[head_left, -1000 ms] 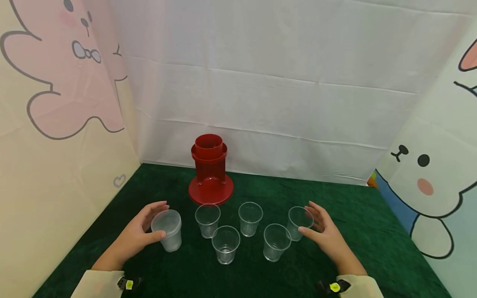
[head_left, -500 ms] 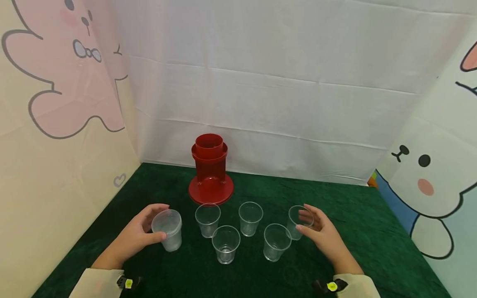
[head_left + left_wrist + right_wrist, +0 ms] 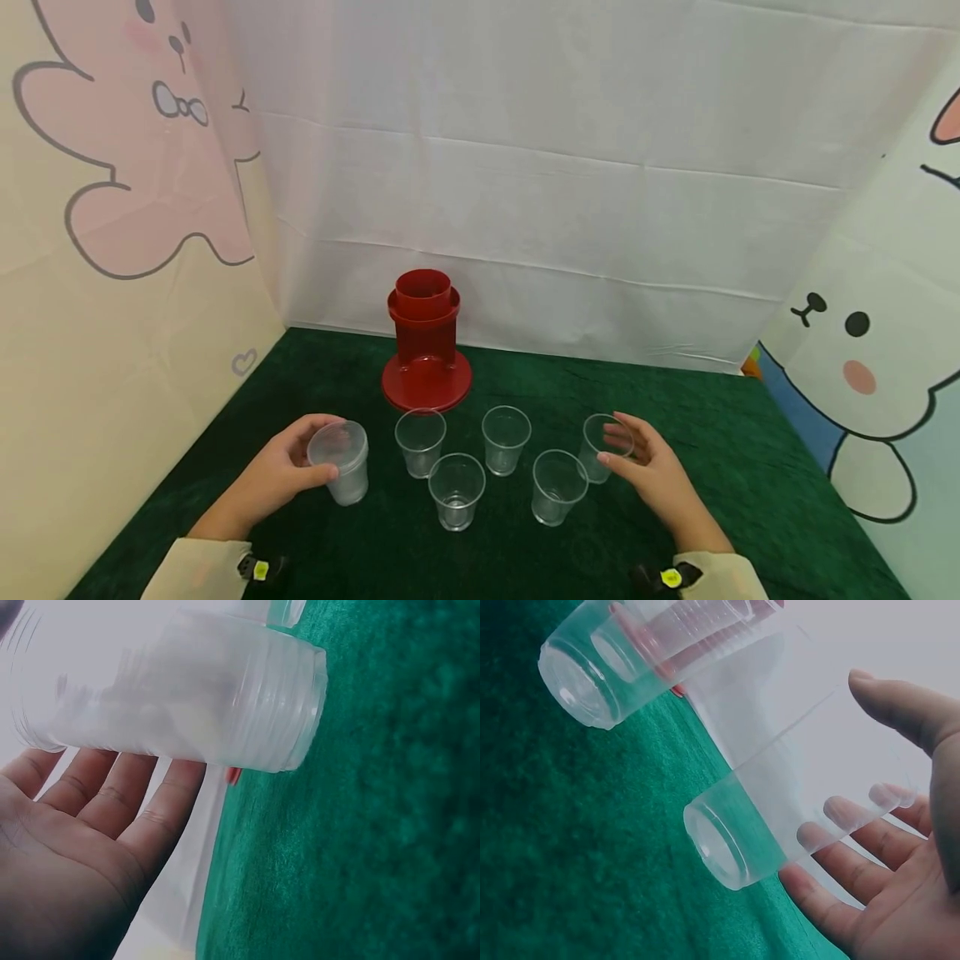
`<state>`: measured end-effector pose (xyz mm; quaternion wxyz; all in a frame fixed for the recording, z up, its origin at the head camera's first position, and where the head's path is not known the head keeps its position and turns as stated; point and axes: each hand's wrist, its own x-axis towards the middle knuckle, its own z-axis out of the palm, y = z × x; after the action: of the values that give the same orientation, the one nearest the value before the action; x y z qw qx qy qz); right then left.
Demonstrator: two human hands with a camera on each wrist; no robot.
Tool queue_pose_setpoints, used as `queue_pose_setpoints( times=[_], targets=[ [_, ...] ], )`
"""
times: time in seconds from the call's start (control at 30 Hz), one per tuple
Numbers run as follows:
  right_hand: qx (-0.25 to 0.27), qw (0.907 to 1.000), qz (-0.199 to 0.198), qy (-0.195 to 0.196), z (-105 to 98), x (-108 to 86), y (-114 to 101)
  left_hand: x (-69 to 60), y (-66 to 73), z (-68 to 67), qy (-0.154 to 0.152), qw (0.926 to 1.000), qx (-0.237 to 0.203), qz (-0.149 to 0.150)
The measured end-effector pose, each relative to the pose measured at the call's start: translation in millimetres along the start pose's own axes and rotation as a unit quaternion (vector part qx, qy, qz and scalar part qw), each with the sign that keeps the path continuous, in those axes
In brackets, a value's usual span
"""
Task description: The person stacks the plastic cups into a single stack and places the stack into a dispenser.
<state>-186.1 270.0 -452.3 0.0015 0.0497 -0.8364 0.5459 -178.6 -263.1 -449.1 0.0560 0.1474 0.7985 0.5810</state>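
Observation:
At the left, a stack of nested clear plastic cups (image 3: 350, 483) is upright between the thumb and fingers of my left hand (image 3: 281, 475). In the left wrist view, fingers (image 3: 169, 802) lie along the stack (image 3: 255, 697). My right hand (image 3: 663, 483) curves round the rightmost single cup (image 3: 592, 467), its thumb at the near side. Through that cup's clear wall (image 3: 742, 825), the right wrist view shows the fingertips of the right hand (image 3: 832, 757). Between the hands stand several single cups, among them a front left one (image 3: 456, 504) and a front right one (image 3: 553, 504).
Behind the cups stands a red tube holder (image 3: 425, 342) on a round base. The green cloth (image 3: 750, 467) covers the table up to a white curtain (image 3: 525, 208). Printed cartoon fabric hangs at the left (image 3: 150, 333) and right (image 3: 885, 292).
My right hand has shifted slightly left, bringing its thumb and fingers closer round the rightmost cup. The left hand's fingers have come slightly nearer round the stack. The cups have not visibly moved.

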Motion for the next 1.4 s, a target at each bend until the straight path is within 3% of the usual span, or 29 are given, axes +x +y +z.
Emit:
queue_pose_setpoints(
  times=[0.23,0.43,0.8,1.03,1.4],
  targets=[
    [-0.012,0.9999,-0.01,0.005,0,-0.4,-1,0.8,-4.6,-2.6,-0.001,0.9998,0.012,-0.014],
    [-0.028,0.9994,-0.015,0.012,-4,2.3,-7,0.2,-4.9,-1.1,0.0,1.0,0.004,-0.007],
    [-0.045,0.9983,-0.031,0.023,-14,4.9,-36,-1.2,-3.4,1.2,0.01,0.9999,0.012,-0.002],
    [-0.051,0.9979,-0.013,0.038,-18,9.2,-59,-1.6,-4.6,2.3,0.011,0.9998,0.011,0.008],
    [-0.028,0.9978,-0.036,0.047,-4,17.3,-92,-3.1,-5.6,4.2,0.019,0.9994,0.024,0.013]
  ],
)
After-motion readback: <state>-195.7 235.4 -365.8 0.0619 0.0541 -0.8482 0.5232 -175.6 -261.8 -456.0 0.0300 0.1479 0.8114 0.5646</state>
